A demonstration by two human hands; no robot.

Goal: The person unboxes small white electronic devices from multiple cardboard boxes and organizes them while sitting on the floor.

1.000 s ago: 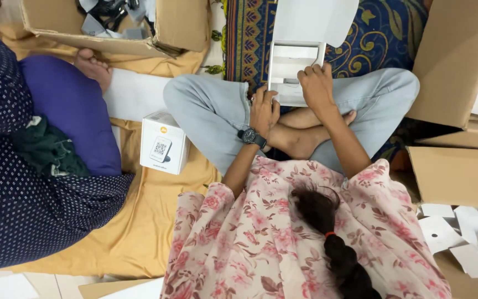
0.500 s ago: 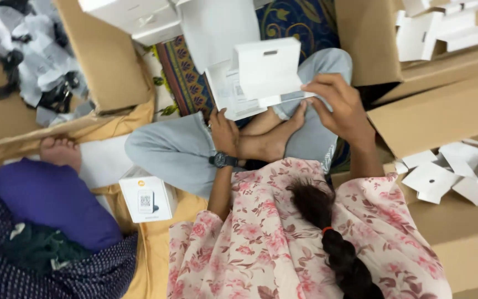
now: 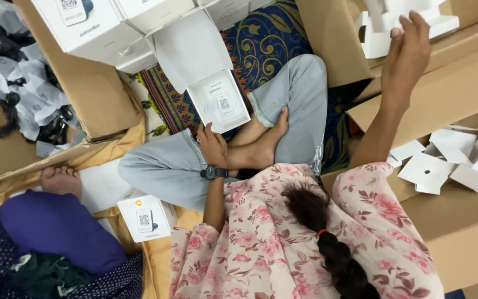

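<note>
**Right hand leaves the open box for the inserts**

Since half a second ago, the right hand (image 3: 408, 52) has left the open white box (image 3: 219, 105) and now reaches up and right, fingers spread and empty, over the white cardboard inserts (image 3: 410, 25) in the brown carton (image 3: 333, 50). The left hand (image 3: 212, 147) alone grips the box's near edge, at the crossed feet. Its lid tilts away, long axis pointing up-left. More white boxes (image 3: 89, 27) are stacked beyond.

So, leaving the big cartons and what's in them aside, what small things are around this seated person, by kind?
Open white box, held at its lower edge by the left hand: 1
Shut white box on the floor by the knee: 1
Wristwatch: 1
Total: 3
</note>
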